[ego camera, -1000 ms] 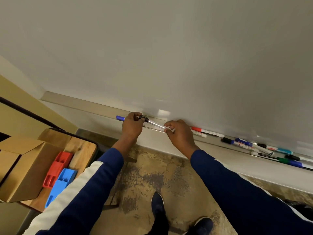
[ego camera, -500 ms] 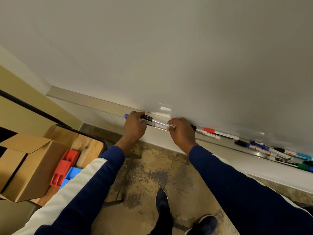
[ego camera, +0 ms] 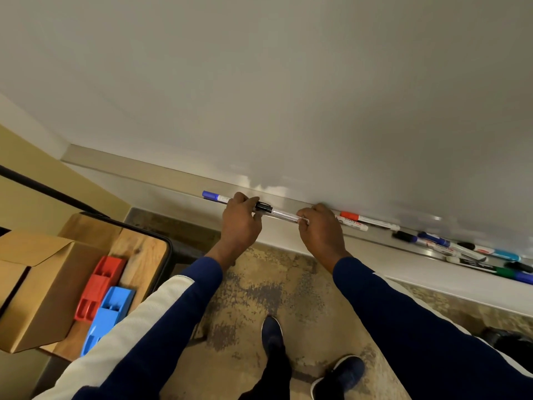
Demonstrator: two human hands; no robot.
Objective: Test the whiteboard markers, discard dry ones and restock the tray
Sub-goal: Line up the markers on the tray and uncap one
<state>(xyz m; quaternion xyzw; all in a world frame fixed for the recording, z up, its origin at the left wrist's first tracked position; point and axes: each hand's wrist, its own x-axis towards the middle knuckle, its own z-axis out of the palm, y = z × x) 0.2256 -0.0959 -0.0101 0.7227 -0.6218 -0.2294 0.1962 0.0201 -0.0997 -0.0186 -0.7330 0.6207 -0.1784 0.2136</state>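
Along the long silver whiteboard tray [ego camera: 161, 180], our left hand [ego camera: 240, 225] grips a blue-capped white marker [ego camera: 215, 196] and a black-capped pale marker [ego camera: 284, 215], whose other end our right hand [ego camera: 321, 230] pinches.

Office or classroom, a big whiteboard [ego camera: 288, 82] filling the wall, markers [ego camera: 372, 221] lying along its tray [ego camera: 144, 170], cardboard box [ego camera: 43, 284] sitting on a wooden table [ego camera: 144, 249].

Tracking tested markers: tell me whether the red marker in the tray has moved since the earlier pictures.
No. The red marker still lies in the tray, beside the same white marker.
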